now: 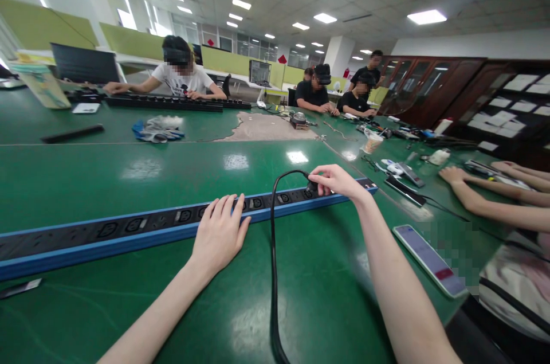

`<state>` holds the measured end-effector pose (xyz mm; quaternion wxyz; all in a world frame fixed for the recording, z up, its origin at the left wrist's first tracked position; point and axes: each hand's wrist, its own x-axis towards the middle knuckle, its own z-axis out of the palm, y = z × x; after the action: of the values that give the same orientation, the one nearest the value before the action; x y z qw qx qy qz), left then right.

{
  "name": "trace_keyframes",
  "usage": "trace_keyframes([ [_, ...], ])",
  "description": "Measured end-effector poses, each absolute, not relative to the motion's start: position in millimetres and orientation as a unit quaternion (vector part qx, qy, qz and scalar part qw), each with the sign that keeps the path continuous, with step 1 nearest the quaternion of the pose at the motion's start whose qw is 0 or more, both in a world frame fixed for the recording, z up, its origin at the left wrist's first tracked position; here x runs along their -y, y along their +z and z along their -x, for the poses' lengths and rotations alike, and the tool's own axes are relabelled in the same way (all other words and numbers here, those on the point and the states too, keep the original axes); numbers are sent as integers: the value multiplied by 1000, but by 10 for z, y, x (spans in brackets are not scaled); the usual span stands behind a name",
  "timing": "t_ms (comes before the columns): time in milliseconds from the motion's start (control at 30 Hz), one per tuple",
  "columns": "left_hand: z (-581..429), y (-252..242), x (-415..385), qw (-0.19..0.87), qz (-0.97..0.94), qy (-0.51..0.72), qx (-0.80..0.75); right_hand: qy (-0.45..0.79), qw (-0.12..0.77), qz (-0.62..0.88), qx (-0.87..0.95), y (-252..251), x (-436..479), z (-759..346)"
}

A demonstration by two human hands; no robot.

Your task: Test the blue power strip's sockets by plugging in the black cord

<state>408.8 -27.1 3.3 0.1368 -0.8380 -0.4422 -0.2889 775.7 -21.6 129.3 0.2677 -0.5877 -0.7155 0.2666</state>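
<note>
A long blue and black power strip (141,225) lies across the green table (172,175). My left hand (220,232) rests flat on it near the middle, fingers stretched over the sockets. My right hand (337,182) is closed on a black plug (312,185) at a socket near the strip's right end. The plug's black cable (272,249) arches up and runs down toward me, past the table's near edge.
A phone (429,259) lies at my right. Another person's forearms (481,198) rest on the table at the right, near remotes and cables. A second black strip (172,102), gloves (157,129) and several seated people are at the far side.
</note>
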Motion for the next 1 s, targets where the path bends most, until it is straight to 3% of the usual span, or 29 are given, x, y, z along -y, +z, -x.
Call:
trace_keyframes([
  [167,-4091,27,271,137,839,-292,438,420,314,603,601,1225,254,-7969],
  [333,-4101,10,269,132,836,-305,437,437,311,663,522,1244,285,-8001],
  [600,-4114,-9,280,145,837,-299,435,308,214,739,559,1353,246,-7858],
  [833,-4119,-15,285,137,837,-293,441,52,49,798,599,1453,260,-7368],
  [1000,-4115,-11,283,131,837,-302,438,15,38,783,621,1514,305,-7147],
])
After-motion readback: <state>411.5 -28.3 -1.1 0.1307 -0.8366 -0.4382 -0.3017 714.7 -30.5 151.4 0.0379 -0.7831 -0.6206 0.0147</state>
